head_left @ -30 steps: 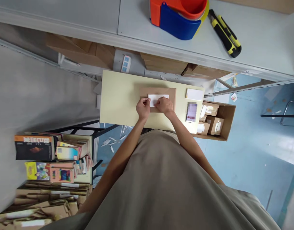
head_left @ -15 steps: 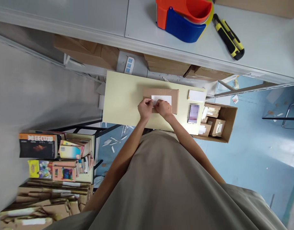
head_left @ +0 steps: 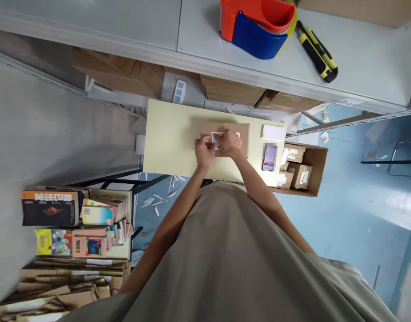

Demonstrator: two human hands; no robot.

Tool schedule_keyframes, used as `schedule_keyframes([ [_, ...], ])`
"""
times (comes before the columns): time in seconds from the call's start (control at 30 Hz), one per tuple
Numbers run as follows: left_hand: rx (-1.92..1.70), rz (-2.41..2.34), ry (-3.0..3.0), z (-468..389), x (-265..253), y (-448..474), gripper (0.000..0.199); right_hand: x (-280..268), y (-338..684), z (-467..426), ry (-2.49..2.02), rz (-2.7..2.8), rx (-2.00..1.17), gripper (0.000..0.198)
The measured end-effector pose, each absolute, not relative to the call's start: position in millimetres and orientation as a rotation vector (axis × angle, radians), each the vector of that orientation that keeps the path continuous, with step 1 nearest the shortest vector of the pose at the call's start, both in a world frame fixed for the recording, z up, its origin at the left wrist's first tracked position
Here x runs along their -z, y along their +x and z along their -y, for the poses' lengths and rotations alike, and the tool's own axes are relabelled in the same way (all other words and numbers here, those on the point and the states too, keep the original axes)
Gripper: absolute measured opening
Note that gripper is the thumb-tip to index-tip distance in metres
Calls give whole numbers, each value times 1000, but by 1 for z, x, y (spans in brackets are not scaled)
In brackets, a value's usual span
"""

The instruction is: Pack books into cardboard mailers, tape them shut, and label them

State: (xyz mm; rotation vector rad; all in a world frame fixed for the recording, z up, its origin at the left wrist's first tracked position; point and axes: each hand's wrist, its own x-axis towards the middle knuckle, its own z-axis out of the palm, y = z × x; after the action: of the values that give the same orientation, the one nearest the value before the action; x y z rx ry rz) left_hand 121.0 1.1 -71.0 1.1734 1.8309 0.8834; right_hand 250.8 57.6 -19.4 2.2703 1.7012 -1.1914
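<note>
A flat brown cardboard box lies on the pale yellow table, with a white label on its top. My left hand is at the left end of the label, thumb and fingers closed at its edge. Over the middle of the label lies my right hand, fingers bent and held together against it. Much of the label is hidden beneath that hand. Whether its lower edge is fully stuck down I cannot tell.
Right of the box are a white pad and a phone. An open carton of small boxes stands beside the table. On the shelf ahead lie a tape dispenser and utility knife. Books are stacked at left.
My right hand has moved slightly up and right and now covers more of the label. My left hand stays near the label's left end. The box stays in place.
</note>
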Motion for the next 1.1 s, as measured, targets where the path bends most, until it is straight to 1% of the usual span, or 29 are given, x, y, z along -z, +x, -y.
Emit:
schedule_keyframes([
  [0.1, -856, -1802, 1155, -1, 73, 115, 35, 19, 245, -62, 2308, -1678, 1157, 54],
  [0.2, -839, -1772, 1161, -2, 77, 111, 37, 17, 243, -62, 2304, -1661, 1131, 52],
  [0.27, -833, -1759, 1166, -3, 80, 108, 37, 15, 244, -58, 2252, -1683, 1132, 44],
  [0.37, -785, -1735, 1211, -7, 85, 102, 43, 13, 247, -49, 2148, -1734, 1096, 25],
  [0.4, -753, -1727, 1232, -8, 86, 100, 45, 13, 248, -46, 2127, -1739, 1074, 24],
  [0.5, -653, -1700, 1277, -14, 87, 91, 49, 10, 249, -43, 2112, -1719, 1038, 33],
  [0.6, -596, -1684, 1298, -17, 85, 86, 47, 7, 246, -50, 2153, -1644, 1109, 27],
  [0.63, -586, -1684, 1303, -18, 84, 85, 47, 6, 244, -54, 2181, -1613, 1140, 31],
  [0.7, -578, -1686, 1309, -20, 81, 84, 47, 4, 238, -59, 2267, -1565, 1141, 45],
  [0.8, -573, -1678, 1312, -21, 78, 84, 47, 3, 228, -58, 2381, -1537, 1016, 55],
  [0.87, -577, -1670, 1308, -20, 75, 83, 45, 3, 222, -51, 2389, -1536, 957, 55],
  [0.97, -614, -1635, 1308, -19, 72, 82, 42, 3, 222, -31, 2349, -1557, 924, 46],
  [1.03, -639, -1607, 1321, -17, 71, 81, 40, 4, 230, -15, 2364, -1532, 956, 42],
  [1.1, -666, -1574, 1324, -15, 72, 79, 40, 5, 246, 2, 2450, -1450, 1014, 42],
])
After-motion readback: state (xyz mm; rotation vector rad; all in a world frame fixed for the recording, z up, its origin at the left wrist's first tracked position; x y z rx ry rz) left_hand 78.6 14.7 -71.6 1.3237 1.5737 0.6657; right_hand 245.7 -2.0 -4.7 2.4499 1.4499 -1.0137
